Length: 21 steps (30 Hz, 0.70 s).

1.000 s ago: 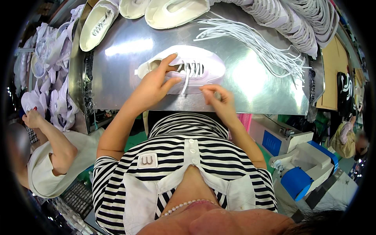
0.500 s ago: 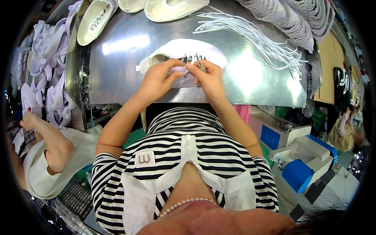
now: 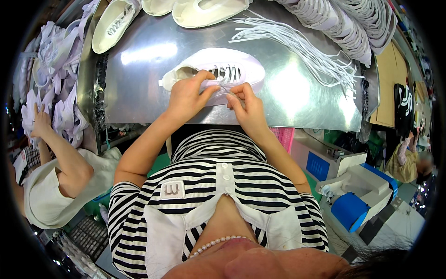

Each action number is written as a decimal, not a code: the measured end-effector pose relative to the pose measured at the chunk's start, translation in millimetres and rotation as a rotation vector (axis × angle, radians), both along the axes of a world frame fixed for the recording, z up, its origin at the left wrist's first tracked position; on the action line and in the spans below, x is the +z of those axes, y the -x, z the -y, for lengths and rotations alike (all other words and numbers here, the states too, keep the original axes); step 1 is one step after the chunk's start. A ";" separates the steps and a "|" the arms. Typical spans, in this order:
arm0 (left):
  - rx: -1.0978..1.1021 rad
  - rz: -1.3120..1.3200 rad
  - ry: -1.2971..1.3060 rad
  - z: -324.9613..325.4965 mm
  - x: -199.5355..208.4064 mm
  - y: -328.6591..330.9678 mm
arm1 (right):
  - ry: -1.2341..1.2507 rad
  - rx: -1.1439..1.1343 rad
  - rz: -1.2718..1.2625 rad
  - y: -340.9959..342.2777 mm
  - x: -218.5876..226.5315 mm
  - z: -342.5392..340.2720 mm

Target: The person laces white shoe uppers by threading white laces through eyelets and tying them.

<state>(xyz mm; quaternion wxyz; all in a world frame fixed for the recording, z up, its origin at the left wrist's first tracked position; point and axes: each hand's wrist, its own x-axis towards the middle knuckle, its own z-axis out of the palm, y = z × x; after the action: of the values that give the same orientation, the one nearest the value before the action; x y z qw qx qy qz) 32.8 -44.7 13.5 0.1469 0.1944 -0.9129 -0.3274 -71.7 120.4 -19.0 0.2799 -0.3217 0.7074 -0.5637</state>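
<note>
A white shoe upper (image 3: pixel 250 69) lies sideways on the metal table (image 3: pixel 134 95), its toe to the right and its heel to the left. White lacing (image 3: pixel 227 73) crosses its throat. My left hand (image 3: pixel 188 95) is closed over the near side of the upper, with thumb and fingertips pinched at the eyelet edge. Just right of it and slightly nearer, my right hand (image 3: pixel 251 108) pinches a thin grey piece (image 3: pixel 224 87) that reaches toward the eyelets. Whether this is a lace end or a small tool cannot be made out.
Loose white shoelaces (image 3: pixel 297 44) lie at the far right, beside stacked uppers (image 3: pixel 320 21). More cream-lined uppers (image 3: pixel 116 25) line the far edge. At left, a co-worker's hand (image 3: pixel 42 122) touches a pile of uppers (image 3: pixel 55 60). A grey-and-blue machine (image 3: pixel 353 204) stands at right.
My right hand has drawn slightly nearer and away from the lacing, while my left stays at the eyelet edge. The co-worker's hand has moved up onto the pile.
</note>
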 end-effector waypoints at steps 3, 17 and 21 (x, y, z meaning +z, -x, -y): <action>0.011 0.126 -0.087 0.3 11.7 0.7 | -0.037 0.030 0.001 2.8 5.4 2.0; -0.107 -0.130 0.062 -8.5 -6.4 -7.2 | -0.288 0.225 0.062 46.7 37.6 -9.6; -0.150 0.034 -0.112 -3.9 1.0 -3.0 | -0.145 0.006 -0.070 59.7 31.1 -8.9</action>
<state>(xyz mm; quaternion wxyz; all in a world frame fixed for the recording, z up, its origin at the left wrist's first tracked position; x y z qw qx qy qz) 35.7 -40.8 14.5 0.0955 0.1390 -0.9076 -0.3845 -131.4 129.2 12.1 0.2791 -0.3221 0.7549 -0.4985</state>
